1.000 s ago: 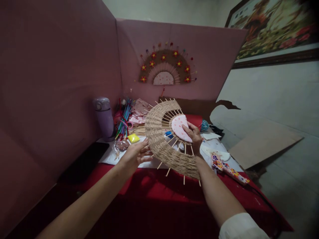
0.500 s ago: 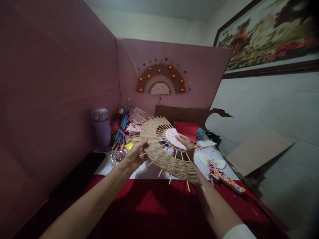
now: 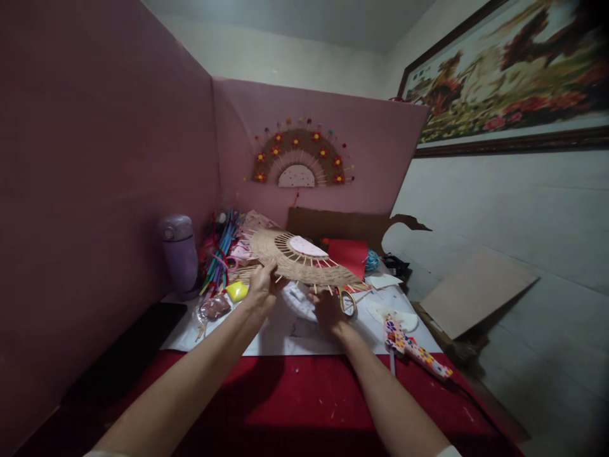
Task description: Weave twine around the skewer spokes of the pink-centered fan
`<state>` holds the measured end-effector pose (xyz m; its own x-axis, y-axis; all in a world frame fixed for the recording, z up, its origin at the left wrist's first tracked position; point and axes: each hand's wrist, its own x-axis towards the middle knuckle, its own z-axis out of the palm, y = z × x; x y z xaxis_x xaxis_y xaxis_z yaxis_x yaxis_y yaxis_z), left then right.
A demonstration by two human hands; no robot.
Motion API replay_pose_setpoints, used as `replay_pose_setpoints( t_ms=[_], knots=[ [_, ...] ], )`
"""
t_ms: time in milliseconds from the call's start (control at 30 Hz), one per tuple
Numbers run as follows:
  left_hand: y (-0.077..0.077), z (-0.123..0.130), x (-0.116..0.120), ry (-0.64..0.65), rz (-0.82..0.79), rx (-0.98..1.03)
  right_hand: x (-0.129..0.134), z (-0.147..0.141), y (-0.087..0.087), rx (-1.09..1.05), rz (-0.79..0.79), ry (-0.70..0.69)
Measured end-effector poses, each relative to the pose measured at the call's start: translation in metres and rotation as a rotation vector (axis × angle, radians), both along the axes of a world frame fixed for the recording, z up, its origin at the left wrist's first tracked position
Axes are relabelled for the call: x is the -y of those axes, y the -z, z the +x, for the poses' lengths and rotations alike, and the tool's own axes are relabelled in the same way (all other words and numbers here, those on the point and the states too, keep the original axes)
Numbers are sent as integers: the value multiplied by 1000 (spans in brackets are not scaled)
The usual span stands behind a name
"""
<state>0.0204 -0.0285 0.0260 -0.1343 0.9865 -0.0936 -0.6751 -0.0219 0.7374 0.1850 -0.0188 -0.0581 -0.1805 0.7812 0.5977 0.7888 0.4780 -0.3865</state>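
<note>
A woven fan-shaped piece (image 3: pixel 309 273) of tan cord on thin sticks is tilted above the table, its white dotted half-round (image 3: pixel 307 246) on the far side. My left hand (image 3: pixel 263 282) grips its near left edge, thumb on top. Under the near right part of the fan is my right hand (image 3: pixel 328 310), its fingers partly hidden in shadow, so its hold cannot be made out. Scissors with gold-rimmed handles (image 3: pixel 348 303) are right beside it. White material (image 3: pixel 299 301) lies on the white sheet (image 3: pixel 280 343) between the hands.
A purple bottle (image 3: pixel 179 257), coloured sticks (image 3: pixel 223 247) and a yellow packet (image 3: pixel 237 291) are at left. Red paper (image 3: pixel 349 255) and blue yarn (image 3: pixel 372 260) lie behind. A flower-patterned glue gun (image 3: pixel 416 349) rests at right. A finished-looking fan (image 3: pixel 295 146) hangs on the pink panel.
The fan has moved left and tipped flatter. My right hand has left the dotted half-round and gone down beneath the fan. The view has shifted slightly.
</note>
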Motion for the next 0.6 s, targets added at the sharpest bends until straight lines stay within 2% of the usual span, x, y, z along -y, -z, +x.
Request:
replay_pose_setpoints(
  t_ms=[100,167,233,367,433,500,600],
  knots=[
    [-9,9,-8,-9,48,10,13,-9,-14,90,-66,11],
    [-16,13,-11,-6,71,-3,33,-16,-35,226,-151,126],
    [-22,15,-11,-13,101,-17,59,-21,-62,335,-211,87],
    [-31,14,-6,-32,117,-22,103,-18,-106,40,-16,20],
    [-33,12,-3,-29,109,-28,111,-10,-115,-44,144,63],
    [-35,9,2,-21,109,-26,109,4,-116,-19,242,29],
    [-35,1,9,-11,113,-34,92,35,-110,-62,262,-28]
  ],
)
